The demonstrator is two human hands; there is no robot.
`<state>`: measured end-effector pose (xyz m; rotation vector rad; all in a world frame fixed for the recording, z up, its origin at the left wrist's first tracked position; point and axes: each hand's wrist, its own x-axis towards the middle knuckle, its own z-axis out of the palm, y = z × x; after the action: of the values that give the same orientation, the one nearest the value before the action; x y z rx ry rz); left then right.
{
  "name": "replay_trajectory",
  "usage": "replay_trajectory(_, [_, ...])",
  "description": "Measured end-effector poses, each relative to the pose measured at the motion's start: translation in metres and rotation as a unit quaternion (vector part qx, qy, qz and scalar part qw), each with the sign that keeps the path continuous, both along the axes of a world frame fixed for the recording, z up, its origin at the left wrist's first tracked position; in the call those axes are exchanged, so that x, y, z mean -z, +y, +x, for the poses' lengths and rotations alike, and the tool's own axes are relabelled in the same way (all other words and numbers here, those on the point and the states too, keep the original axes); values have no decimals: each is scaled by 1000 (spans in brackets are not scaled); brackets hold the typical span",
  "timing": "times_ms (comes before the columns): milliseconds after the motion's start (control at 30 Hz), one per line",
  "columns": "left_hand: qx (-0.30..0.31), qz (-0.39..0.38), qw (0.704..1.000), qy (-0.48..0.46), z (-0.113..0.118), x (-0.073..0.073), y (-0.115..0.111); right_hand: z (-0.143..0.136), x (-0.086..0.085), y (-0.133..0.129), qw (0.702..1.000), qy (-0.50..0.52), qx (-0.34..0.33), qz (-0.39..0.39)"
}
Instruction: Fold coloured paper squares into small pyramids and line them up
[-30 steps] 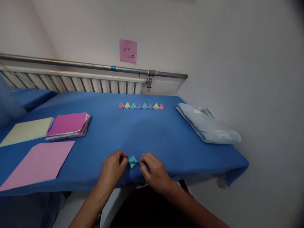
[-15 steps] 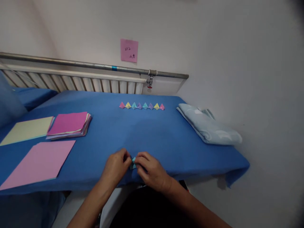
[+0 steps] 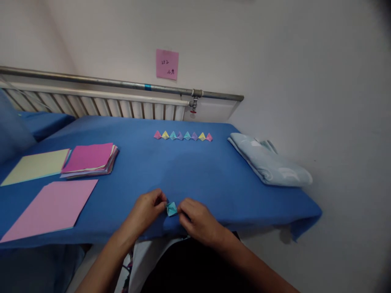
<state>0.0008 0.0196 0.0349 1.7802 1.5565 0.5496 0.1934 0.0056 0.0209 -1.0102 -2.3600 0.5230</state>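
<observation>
A small folded piece of teal paper [image 3: 171,209] is held between my two hands near the front edge of the blue-covered table [image 3: 137,162]. My left hand [image 3: 150,206] pinches its left corner between thumb and fingers. On the other side, my right hand [image 3: 194,215] grips the right corner. The paper's creased, roughly square face shows between the fingertips; its two side corners are hidden by them. Farther back lies a row of several small folded paper shapes [image 3: 180,136] in pink, yellow, teal and purple.
To the left are a stack of coloured paper [image 3: 88,158], pale yellow sheets [image 3: 36,166] and large pink sheets [image 3: 55,207]. A folded light-blue blanket [image 3: 269,160] rests at the right by the wall. Behind the table runs a radiator [image 3: 122,108] under a metal pipe [image 3: 106,83].
My hands have drawn slightly apart, the right one shifting right. More of the teal paper shows between them, its face now opened out wider.
</observation>
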Motion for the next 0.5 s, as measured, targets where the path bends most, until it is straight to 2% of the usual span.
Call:
replay_trajectory(100, [30, -10, 999, -25, -4, -1, 2, -2, -4, 1, 1000, -2, 12, -15])
replay_trajectory(167, [40, -9, 999, -9, -4, -3, 3, -3, -7, 1, 1000, -4, 24, -18])
replay_trajectory(367, [43, 41, 998, 36, 2, -9, 5, -5, -11, 1, 999, -10, 38, -22])
replay_trajectory(500, [83, 76, 992, 49, 2, -5, 2, -5, -10, 1, 999, -12, 38, -22])
